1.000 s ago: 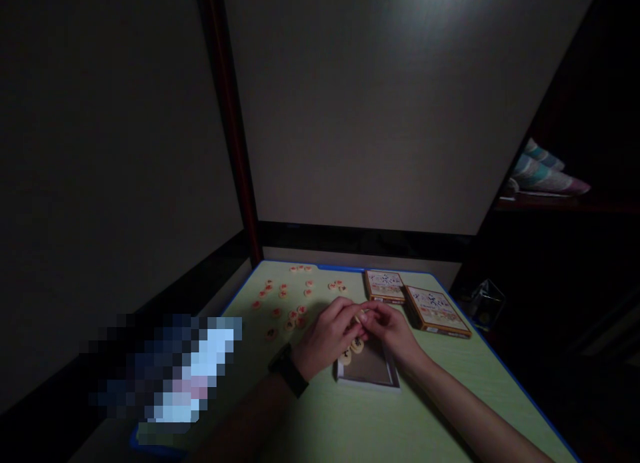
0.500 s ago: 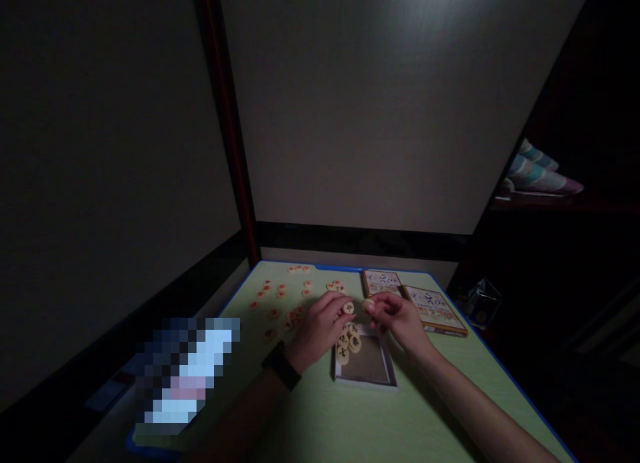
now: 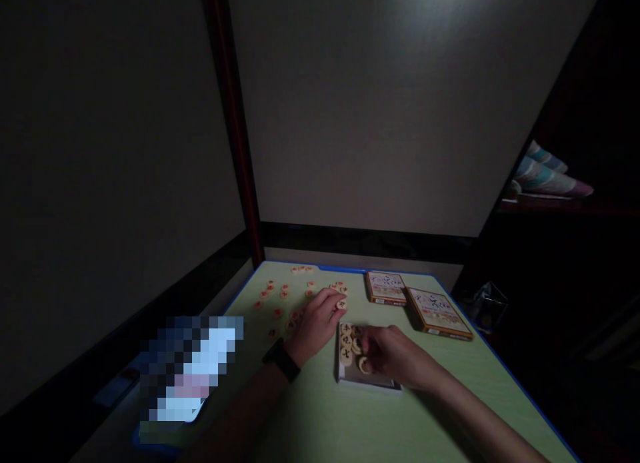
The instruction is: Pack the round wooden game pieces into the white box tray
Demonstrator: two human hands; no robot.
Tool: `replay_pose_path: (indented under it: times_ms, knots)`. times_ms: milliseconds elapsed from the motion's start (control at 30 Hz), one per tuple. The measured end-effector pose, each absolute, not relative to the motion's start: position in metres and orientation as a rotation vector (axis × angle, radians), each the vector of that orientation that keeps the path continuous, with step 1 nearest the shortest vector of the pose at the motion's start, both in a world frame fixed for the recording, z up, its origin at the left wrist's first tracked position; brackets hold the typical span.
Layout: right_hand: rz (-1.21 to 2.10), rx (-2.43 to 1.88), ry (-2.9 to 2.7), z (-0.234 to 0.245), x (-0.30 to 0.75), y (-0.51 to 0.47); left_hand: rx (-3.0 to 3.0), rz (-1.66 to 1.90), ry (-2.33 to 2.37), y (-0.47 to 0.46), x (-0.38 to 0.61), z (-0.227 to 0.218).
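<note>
Between the fingertips of my left hand (image 3: 316, 322) is a round xiangqi piece (image 3: 341, 304) with a dark character, held just beyond the open box (image 3: 370, 385). My right hand (image 3: 395, 355) reaches over the box, its fingers closed on another xiangqi piece (image 3: 363, 365) low inside it. Several dark-lettered pieces (image 3: 346, 340) lie along the left side of the box, some partly covered by my right fingers. Red-lettered pieces (image 3: 278, 313) are scattered on the green table (image 3: 310, 416) left of and beyond my left hand, which hides some of them.
Two printed boxes, one smaller-looking (image 3: 386, 286) and one nearer (image 3: 440, 310), lie at the table's right rear. A blurred-out bright screen (image 3: 195, 370) is at the left edge. A wall panel (image 3: 360, 116) rises behind the table, and a transparent container (image 3: 489, 308) stands beyond the right edge.
My right hand has come down and toward me, bringing its piece into the open box. My left hand has shifted slightly left, still pinching its piece.
</note>
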State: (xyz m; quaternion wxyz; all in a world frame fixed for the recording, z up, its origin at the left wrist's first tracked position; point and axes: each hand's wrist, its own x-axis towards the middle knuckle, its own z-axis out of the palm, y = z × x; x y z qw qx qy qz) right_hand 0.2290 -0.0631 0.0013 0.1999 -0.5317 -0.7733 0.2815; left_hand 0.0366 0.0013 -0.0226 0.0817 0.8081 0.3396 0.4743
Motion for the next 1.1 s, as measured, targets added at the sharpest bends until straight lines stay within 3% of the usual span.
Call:
replay_pose_path:
  times_ms: [867,1100]
  knots:
    - [0.663,-1.496,-2.302,0.004,0.223,-0.065,2.434,1.41,0.943,-0.001,0.039,-0.024]
    - [0.584,-1.464,-1.978,0.017,0.231,-0.056,2.397,1.434,0.91,-0.009,0.042,-0.018]
